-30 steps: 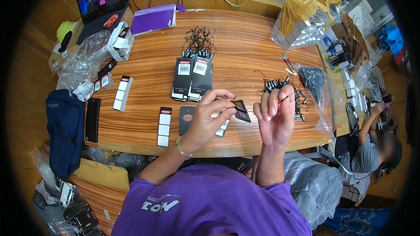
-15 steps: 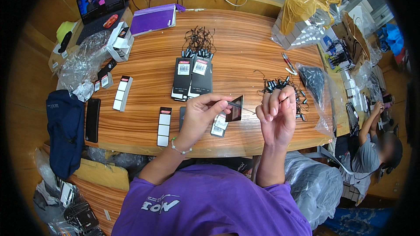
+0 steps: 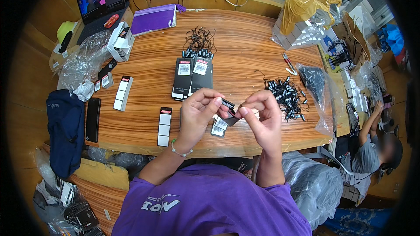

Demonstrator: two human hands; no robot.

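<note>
In front of my chest my left hand [image 3: 197, 112] pinches a dark hang tag [image 3: 232, 121], tilted above the table edge. My right hand [image 3: 266, 120] meets it from the other side, thumb and forefinger closed at the tag's edge. The thin cord it pinched earlier is too small to follow now. Under the hands lie tags with white barcode labels [image 3: 218, 127]. Beyond them, stacked dark hang tags [image 3: 202, 78] lie with their black cords [image 3: 200, 39] fanned toward the back. A heap of loose black cords [image 3: 286, 97] with small shiny ends lies to the right.
Label stacks [image 3: 164, 126] and a black phone [image 3: 92, 120] lie left. A purple notebook [image 3: 153, 19] and laptop [image 3: 100, 4] are at the back left. Pliers [image 3: 288, 63], a plastic bag of cords [image 3: 313, 83] and wrapped boxes [image 3: 297, 32] stand right. Another person [image 3: 369, 153] sits far right.
My right hand has moved left from beside the cord heap to the tag, uncovering the heap. My left hand has turned the tag, its fingers now nearer the right hand's.
</note>
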